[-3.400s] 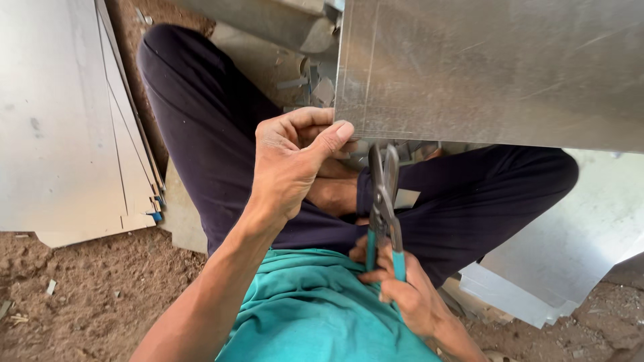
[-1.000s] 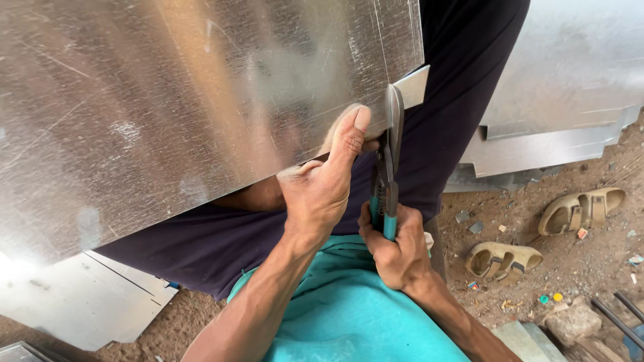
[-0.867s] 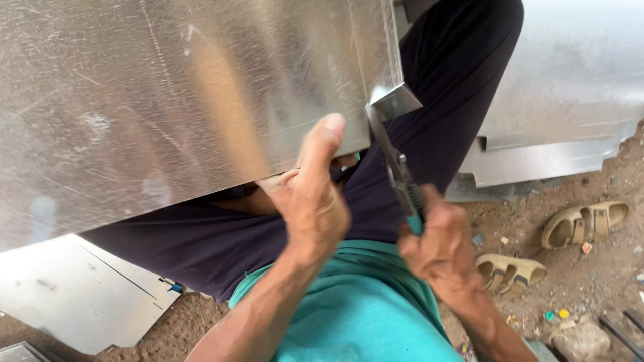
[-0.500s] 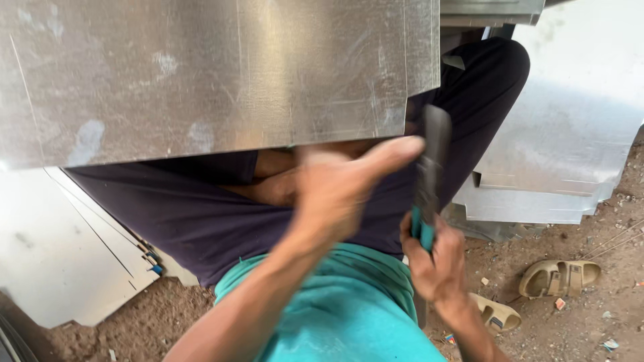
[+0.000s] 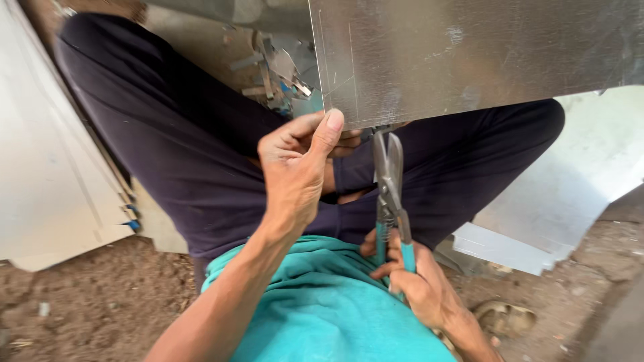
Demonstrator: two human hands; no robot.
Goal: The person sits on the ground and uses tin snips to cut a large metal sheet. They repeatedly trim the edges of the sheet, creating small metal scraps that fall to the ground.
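A large shiny metal sheet (image 5: 469, 53) rests over my crossed legs in dark trousers. My left hand (image 5: 298, 167) grips the sheet's near edge at its lower left corner, thumb on top. My right hand (image 5: 412, 281) is closed around the teal handles of tin snips (image 5: 389, 194). The snips' blades point up at the sheet's near edge, just right of my left thumb, with the jaws slightly apart at the edge.
More flat metal sheets (image 5: 47, 147) lean at the left and another pale sheet (image 5: 570, 194) lies at the right on bare dirt. Metal offcuts (image 5: 278, 70) are piled beyond my knee. A sandal (image 5: 503, 318) lies by my right side.
The sheet has shifted to the right across my lap, so its left corner now shows. My left hand has taken the near edge again and the snips have come back up to it.
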